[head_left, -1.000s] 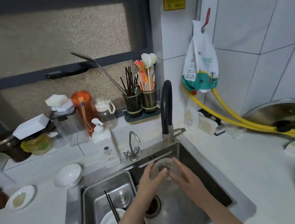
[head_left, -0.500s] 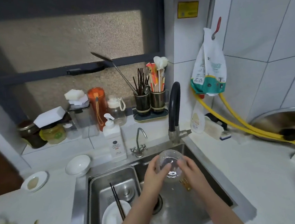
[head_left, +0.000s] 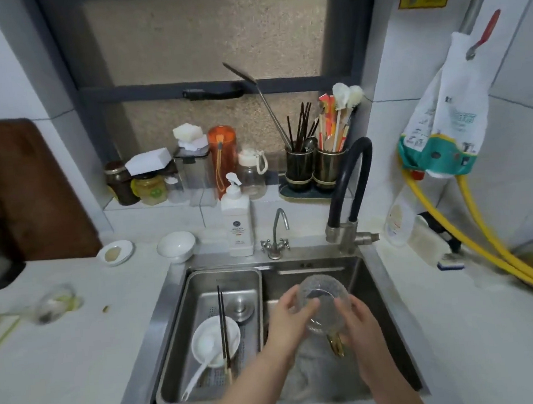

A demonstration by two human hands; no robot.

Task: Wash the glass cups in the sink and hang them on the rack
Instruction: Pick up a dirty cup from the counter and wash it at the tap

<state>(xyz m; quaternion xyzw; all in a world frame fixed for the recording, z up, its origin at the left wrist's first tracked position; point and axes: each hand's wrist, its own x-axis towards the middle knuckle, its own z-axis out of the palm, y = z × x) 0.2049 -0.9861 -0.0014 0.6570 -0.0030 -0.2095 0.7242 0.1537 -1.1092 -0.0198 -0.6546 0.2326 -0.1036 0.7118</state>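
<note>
While both hands, left hand (head_left: 289, 322) and right hand (head_left: 360, 322), grip the glass cup (head_left: 325, 302), it seemingly clears the sink (head_left: 390, 291) walls.

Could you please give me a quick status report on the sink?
Both hands, left and right, grip clear textured glass cup over steel sink. No rack visible.

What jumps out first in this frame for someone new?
Both hands, the left hand and right hand, hold a clear glass cup over the right basin of the steel sink. In the left basin, a white bowl lies with dark chopsticks across it. On the right wall, a yellow hose runs down under a hanging bag.
</note>
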